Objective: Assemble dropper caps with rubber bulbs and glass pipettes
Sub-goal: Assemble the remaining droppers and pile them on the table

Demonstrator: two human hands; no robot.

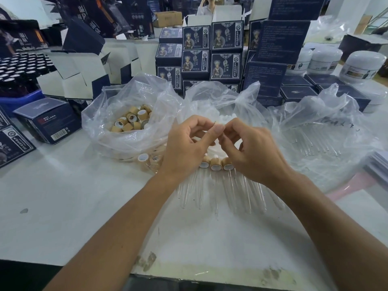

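**Small part hidden between pinching fingertips**

Above the table's middle, the left hand [184, 148] and right hand [249, 150] meet, fingers curled and pinched together on something tiny and mostly hidden; what it is cannot be told. Below them, assembled droppers [216, 164] lie partly covered by both hands. Behind, three plastic bags hold wooden caps [131, 120], white bulbs [224, 118] and glass pipettes [315, 141], blurred through film. Dark blue boxes [210, 51] crowd the far edge.

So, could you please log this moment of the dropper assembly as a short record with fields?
left hand: pinching a small part, mostly hidden
right hand: pinching the same part, fingertips meeting the left's
bag of caps: open, left of the hands
finished droppers: in a row on the table under the hands
loose glass pipettes: in the right bag
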